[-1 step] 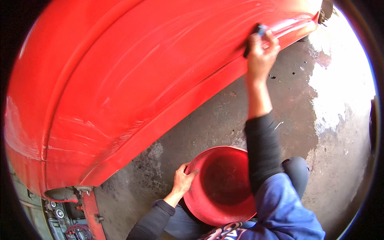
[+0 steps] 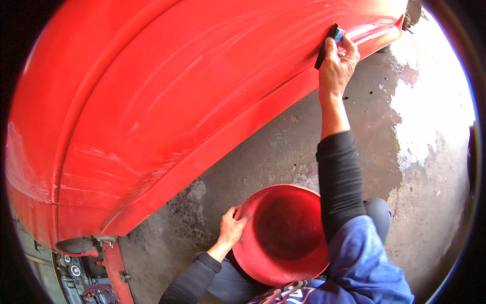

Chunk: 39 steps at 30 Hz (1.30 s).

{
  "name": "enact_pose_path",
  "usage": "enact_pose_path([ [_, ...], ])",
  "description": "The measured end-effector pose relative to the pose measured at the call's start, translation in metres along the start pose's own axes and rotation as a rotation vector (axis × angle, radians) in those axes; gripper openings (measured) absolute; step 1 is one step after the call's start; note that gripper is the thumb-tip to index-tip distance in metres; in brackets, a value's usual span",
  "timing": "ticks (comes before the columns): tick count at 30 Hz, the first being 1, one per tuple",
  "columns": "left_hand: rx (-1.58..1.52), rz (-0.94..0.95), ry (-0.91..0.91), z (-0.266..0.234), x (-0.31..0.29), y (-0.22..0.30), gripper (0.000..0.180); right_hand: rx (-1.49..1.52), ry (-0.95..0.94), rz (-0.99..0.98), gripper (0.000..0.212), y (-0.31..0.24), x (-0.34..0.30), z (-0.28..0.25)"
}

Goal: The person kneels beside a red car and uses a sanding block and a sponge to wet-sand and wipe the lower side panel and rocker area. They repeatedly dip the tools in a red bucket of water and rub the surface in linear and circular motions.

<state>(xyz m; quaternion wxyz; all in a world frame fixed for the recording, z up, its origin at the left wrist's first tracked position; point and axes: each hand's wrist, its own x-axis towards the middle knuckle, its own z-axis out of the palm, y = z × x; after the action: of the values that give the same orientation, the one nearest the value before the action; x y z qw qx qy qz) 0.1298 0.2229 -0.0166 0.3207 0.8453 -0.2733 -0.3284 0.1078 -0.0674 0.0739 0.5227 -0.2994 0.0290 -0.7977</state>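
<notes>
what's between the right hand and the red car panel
In the head view, a dark and blue block, held in the right hand.

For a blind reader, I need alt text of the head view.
A person's right hand holds a flat black-and-blue block at a curved red vehicle panel with pale streaks. The left hand grips a round red basin by its rim.

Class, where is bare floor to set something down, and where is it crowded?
Bare floor lies between the red panel, red basin and right sleeve; more lies right of that sleeve, small dark bits aside. Crowded: around the basin, with left hand and legs; lower left, among cables.
</notes>
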Motion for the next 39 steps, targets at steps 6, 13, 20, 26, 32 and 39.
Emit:
enact_pose_path([
  [6, 0.168, 0.14, 0.061, -0.003, 0.01, -0.006, 0.05, -0.928, -0.178, -0.41, 0.029, -0.026, -0.043, 0.062],
  [13, -0.009, 0.101, 0.007, -0.004, 0.003, 0.001, 0.044, -0.895, -0.21, -0.75, 0.039, -0.044, 0.048, 0.023],
  [20, 0.067, 0.144, 0.05, -0.003, 0.006, 0.003, 0.05, -0.879, -0.035, -0.505, 0.035, -0.026, 0.002, 0.049],
  [26, 0.115, 0.052, 0.019, -0.006, 0.005, 0.006, 0.05, -0.852, -0.775, -0.455, 0.053, -0.024, -0.029, 0.035],
  [32, 0.022, 0.095, 0.006, -0.001, 0.005, 0.006, 0.046, -0.907, 0.09, -0.438, 0.037, -0.008, 0.152, -0.057],
  [39, 0.057, 0.119, 0.067, -0.006, 0.011, -0.008, 0.038, -0.639, -0.183, -0.445, 0.06, -0.017, -0.092, 0.074],
])
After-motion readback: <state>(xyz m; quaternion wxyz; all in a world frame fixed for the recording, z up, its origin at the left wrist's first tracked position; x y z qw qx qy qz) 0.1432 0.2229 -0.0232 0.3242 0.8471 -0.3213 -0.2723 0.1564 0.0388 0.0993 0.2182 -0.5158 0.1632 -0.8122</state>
